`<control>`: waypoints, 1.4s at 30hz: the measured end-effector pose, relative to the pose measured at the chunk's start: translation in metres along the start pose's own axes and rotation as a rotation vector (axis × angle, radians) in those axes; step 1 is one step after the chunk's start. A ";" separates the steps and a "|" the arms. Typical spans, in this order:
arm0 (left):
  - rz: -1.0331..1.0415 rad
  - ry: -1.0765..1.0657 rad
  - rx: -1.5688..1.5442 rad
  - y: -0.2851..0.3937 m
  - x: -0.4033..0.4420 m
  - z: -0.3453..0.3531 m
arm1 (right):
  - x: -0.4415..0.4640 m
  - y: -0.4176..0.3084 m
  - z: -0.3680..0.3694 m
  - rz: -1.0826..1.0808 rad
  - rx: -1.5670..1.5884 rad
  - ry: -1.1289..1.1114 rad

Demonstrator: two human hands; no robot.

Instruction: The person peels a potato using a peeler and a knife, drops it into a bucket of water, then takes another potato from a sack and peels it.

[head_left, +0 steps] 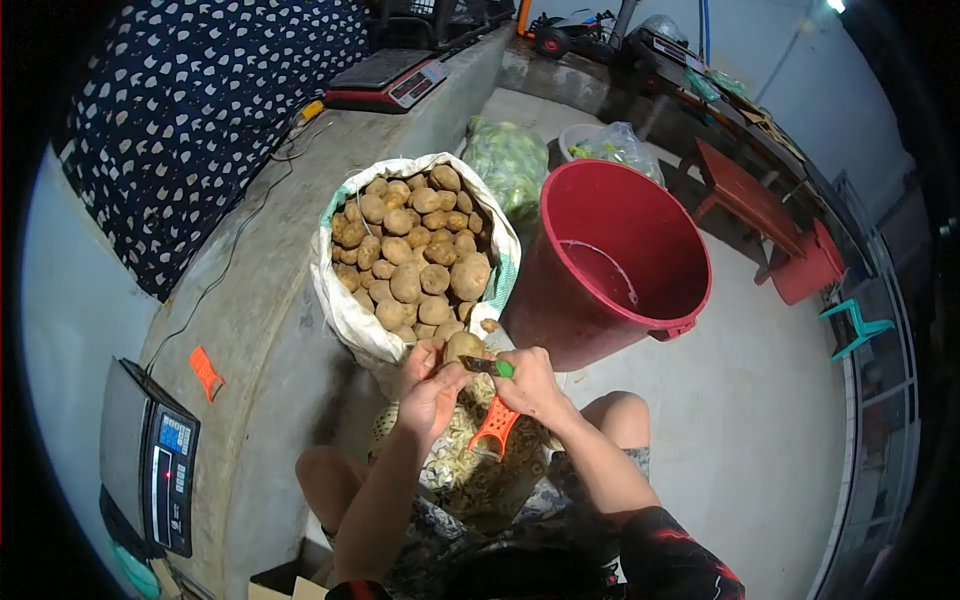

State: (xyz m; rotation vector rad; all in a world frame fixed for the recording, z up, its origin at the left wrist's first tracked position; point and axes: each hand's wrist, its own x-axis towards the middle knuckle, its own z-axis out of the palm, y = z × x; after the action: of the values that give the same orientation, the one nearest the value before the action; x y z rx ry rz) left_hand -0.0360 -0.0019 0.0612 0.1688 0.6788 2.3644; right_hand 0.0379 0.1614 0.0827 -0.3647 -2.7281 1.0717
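Note:
A potato [463, 347] is gripped in my left hand [431, 392], its fingers closed around it. My right hand [534, 382] is closed on a small knife [478, 365] with a green handle, and the dark blade lies against the potato. An orange peeler [496, 424] hangs below the same hand, apparently held in it too. Under both hands is a container full of peelings [455, 445], between my knees. Just beyond my hands stands a white sack [340, 310] with its rim rolled back, full of unpeeled potatoes [405, 283].
A large red bucket [560, 325] with some liquid stands right of the sack. Bags of green vegetables [505, 155] lie behind. On the left ledge are a second orange peeler [206, 373], a scale [150, 460] and a red scale [390, 85]. A red bench [745, 190] stands far right.

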 end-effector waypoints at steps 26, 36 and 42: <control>0.193 -0.105 0.346 0.012 -0.006 0.008 | -0.003 -0.008 -0.015 -0.057 0.054 -0.026; 0.266 -0.280 0.586 0.020 -0.003 0.008 | -0.002 -0.007 -0.014 -0.125 -0.003 0.014; 0.214 -0.231 0.453 0.018 -0.005 0.000 | 0.005 0.006 -0.010 0.042 0.027 -0.065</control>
State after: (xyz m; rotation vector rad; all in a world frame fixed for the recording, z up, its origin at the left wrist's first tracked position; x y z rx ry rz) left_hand -0.0422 -0.0166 0.0703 0.7308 1.1161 2.3011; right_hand 0.0364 0.1738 0.0864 -0.3911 -2.7707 1.1497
